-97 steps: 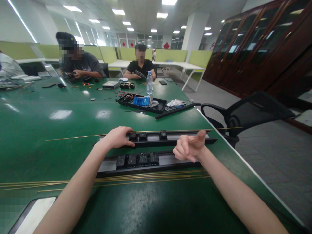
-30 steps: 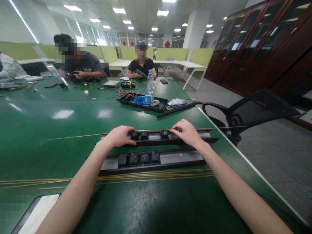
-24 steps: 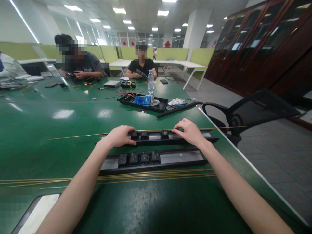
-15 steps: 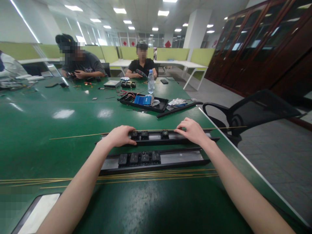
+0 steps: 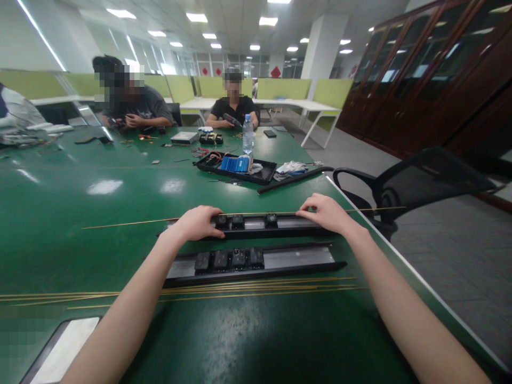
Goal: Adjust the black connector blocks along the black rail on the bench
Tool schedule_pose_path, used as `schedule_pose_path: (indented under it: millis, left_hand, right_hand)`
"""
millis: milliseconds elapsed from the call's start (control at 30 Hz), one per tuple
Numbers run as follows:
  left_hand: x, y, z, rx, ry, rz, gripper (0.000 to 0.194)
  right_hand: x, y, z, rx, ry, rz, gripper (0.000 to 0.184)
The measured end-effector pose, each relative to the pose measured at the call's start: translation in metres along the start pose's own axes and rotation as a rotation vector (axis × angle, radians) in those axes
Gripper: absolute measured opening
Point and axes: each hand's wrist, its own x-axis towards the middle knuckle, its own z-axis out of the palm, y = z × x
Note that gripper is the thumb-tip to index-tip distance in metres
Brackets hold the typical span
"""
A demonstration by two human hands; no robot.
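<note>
Two long black rails lie side by side on the green table [image 5: 100, 256]. The far rail [image 5: 256, 228] carries three small black modules, the near rail [image 5: 292, 260] several. My left hand [image 5: 196, 224] is closed over the far rail's left end, beside the modules. My right hand [image 5: 326, 213] lies curled on the rail's right part, its fingertips pressed on a thin brass rod [image 5: 132, 221] that runs along the rail's far edge and past the table edge.
Several more brass rods [image 5: 240, 290] lie in front of the near rail. Farther back are a black tray [image 5: 264, 180] of parts, a water bottle [image 5: 248, 136] and a black strip [image 5: 296, 178]. Two people sit at the far end. A black office chair [image 5: 412, 184] stands right.
My right hand came down from a raised loose fist onto the far rail, then slid to the right along the brass rod. My left hand has stayed put.
</note>
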Motion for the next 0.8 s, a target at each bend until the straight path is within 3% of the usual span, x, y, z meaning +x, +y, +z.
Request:
schedule_pose_path:
  millis: [800]
  left_hand:
    - [-0.001,0.001,-0.001,-0.018,0.017,0.003,0.065]
  right_hand:
    - [-0.018,0.036,-0.036,0.194,-0.199,0.296,0.038]
